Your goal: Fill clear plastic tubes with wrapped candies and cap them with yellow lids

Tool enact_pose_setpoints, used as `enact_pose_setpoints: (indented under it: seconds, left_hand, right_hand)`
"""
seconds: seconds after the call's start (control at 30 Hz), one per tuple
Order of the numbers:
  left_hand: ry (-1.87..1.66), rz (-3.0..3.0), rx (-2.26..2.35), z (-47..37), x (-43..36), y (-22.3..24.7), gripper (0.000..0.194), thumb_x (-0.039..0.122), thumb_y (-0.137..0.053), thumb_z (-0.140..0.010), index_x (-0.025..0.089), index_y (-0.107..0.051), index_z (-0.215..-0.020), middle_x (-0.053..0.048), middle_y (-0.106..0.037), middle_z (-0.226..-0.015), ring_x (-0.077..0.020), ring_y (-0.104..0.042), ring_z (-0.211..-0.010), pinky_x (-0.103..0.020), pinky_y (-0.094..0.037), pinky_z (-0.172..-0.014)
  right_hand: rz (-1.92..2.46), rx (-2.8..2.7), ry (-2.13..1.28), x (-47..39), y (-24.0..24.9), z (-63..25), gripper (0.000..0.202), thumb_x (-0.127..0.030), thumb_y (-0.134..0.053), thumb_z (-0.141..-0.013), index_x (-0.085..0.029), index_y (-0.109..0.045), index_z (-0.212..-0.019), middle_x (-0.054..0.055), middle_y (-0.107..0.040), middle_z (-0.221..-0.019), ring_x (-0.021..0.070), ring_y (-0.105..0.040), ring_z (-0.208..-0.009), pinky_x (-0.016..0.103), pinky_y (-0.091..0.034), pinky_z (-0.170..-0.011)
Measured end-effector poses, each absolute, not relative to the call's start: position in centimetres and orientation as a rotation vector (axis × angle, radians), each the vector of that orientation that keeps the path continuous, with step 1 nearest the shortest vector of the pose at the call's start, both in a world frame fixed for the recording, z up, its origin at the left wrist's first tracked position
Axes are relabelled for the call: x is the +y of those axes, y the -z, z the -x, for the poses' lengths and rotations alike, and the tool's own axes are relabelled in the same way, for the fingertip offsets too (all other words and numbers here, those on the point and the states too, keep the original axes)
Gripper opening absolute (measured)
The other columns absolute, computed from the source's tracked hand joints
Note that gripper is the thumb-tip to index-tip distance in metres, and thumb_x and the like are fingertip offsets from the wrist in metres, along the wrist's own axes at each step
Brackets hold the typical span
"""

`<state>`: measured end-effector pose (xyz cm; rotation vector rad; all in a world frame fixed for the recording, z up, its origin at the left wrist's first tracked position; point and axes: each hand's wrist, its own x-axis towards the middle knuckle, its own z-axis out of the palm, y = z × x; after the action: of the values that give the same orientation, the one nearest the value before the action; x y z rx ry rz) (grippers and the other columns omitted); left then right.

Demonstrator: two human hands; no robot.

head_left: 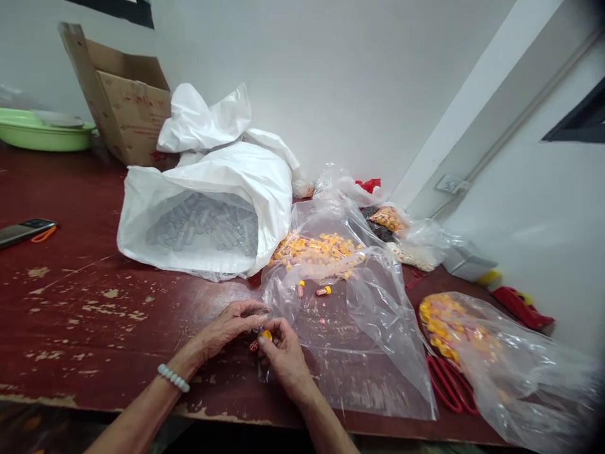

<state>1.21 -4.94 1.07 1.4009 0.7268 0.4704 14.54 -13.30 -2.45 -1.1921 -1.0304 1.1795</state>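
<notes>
My left hand, with a pale bead bracelet on its wrist, has its fingers bent around something clear and small, partly hidden. Touching its fingertips, my right hand pinches a yellow cap. A small dark red piece shows just below the fingers. Two small tubes with yellow caps, one upright and one lying down, are on the clear plastic bag beyond my hands. Many yellow caps lie in that bag. A white sack holds clear tubes.
Red-handled scissors and another bag of yellow pieces lie at the right. A phone is at the left edge. Behind stand a cardboard box and a green basin. Small filled bags sit by the wall.
</notes>
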Motion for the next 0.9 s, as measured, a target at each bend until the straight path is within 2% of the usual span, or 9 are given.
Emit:
enact_pose_setpoints:
  seconds: [0.07, 0.17, 0.33, 0.4, 0.53, 0.73, 0.83, 0.9]
  left_hand:
    - [-0.429, -1.440, 0.691, -0.8, -4.5, -0.5, 0.048, 0.043, -0.065, -0.072, 0.015, -0.059, -0.111, -0.005, -0.067, -0.092, -0.0191, -0.060, -0.076, -0.028, -0.046, -0.070]
    - [-0.499, -1.672, 0.725, -0.6, -4.0, 0.2, 0.041, 0.041, -0.064, -0.073, 0.016, -0.061, -0.105, -0.006, -0.065, -0.100, -0.0229, -0.058, -0.093, -0.030, -0.046, -0.080]
    - [-0.643, -1.742, 0.692, -0.5, -5.4, -0.5, 0.027, 0.035, -0.055, -0.082, 0.018, -0.056, -0.103, -0.003, -0.062, -0.098, -0.0187, -0.056, -0.093, -0.029, -0.045, -0.083]
    - [-0.641, -1.701, 0.676, -0.4, -6.3, -1.1, 0.028, 0.034, -0.056, -0.082, 0.018, -0.055, -0.105, -0.004, -0.061, -0.098, -0.0170, -0.057, -0.088, -0.027, -0.047, -0.077]
    - [-0.554, -1.577, 0.671, -0.3, -7.3, -1.1, 0.042, 0.037, -0.059, -0.081, 0.018, -0.052, -0.118, -0.003, -0.060, -0.094, -0.0113, -0.054, -0.067, -0.020, -0.045, -0.054]
    - [-0.609, -1.464, 0.623, -0.2, -7.7, 0.3, 0.049, 0.037, -0.065, -0.077, 0.015, -0.057, -0.119, -0.005, -0.062, -0.096, -0.0084, -0.051, -0.062, -0.018, -0.043, -0.051]
    - [-0.612, -1.453, 0.621, -0.3, -7.5, 0.7, 0.047, 0.038, -0.068, -0.075, 0.012, -0.062, -0.113, -0.005, -0.064, -0.094, -0.0092, -0.051, -0.063, -0.018, -0.042, -0.050]
    - [-0.624, -1.452, 0.634, -0.4, -7.4, 0.9, 0.046, 0.039, -0.068, -0.075, 0.012, -0.063, -0.112, -0.004, -0.065, -0.088, -0.0088, -0.050, -0.060, -0.018, -0.039, -0.049]
  right_hand:
    - [1.194, -0.923, -1.276, -13.4, 1.9, -14.7, 0.030, -0.038, -0.068, -0.070, -0.023, -0.048, -0.086, -0.005, -0.061, -0.065, 0.0100, -0.053, -0.051, 0.019, -0.036, -0.047]
    - [1.188, -0.924, -1.281, -13.4, 1.3, -14.9, 0.035, -0.045, -0.070, -0.068, -0.020, -0.051, -0.085, -0.002, -0.064, -0.062, 0.0109, -0.054, -0.049, 0.019, -0.036, -0.045]
    - [1.153, -0.854, -1.080, -13.6, -0.3, -15.6, 0.032, -0.046, -0.067, -0.075, -0.022, -0.054, -0.092, -0.003, -0.066, -0.070, 0.0102, -0.058, -0.061, 0.019, -0.038, -0.052]
    - [1.148, -0.842, -0.977, -13.5, -1.2, -16.0, 0.032, -0.043, -0.067, -0.076, -0.022, -0.054, -0.097, -0.002, -0.067, -0.078, 0.0101, -0.059, -0.069, 0.020, -0.042, -0.059]
    - [1.170, -1.004, -0.812, -12.7, -1.8, -15.9, 0.029, -0.037, -0.066, -0.078, -0.019, -0.057, -0.100, 0.004, -0.067, -0.092, 0.0120, -0.061, -0.077, 0.023, -0.047, -0.066]
    - [1.318, -1.267, -0.649, -13.1, -1.2, -15.3, 0.025, -0.035, -0.059, -0.085, -0.020, -0.055, -0.104, 0.004, -0.066, -0.094, 0.0123, -0.060, -0.074, 0.025, -0.047, -0.065]
    - [1.401, -1.498, -0.466, -13.7, -1.3, -15.4, 0.019, -0.031, -0.056, -0.087, -0.021, -0.057, -0.103, 0.006, -0.064, -0.106, 0.0169, -0.060, -0.094, 0.030, -0.048, -0.076]
    - [1.392, -1.619, -0.327, -13.9, -1.3, -15.4, 0.015, -0.028, -0.055, -0.088, -0.021, -0.058, -0.100, 0.009, -0.057, -0.120, 0.0202, -0.053, -0.112, 0.036, -0.045, -0.090]
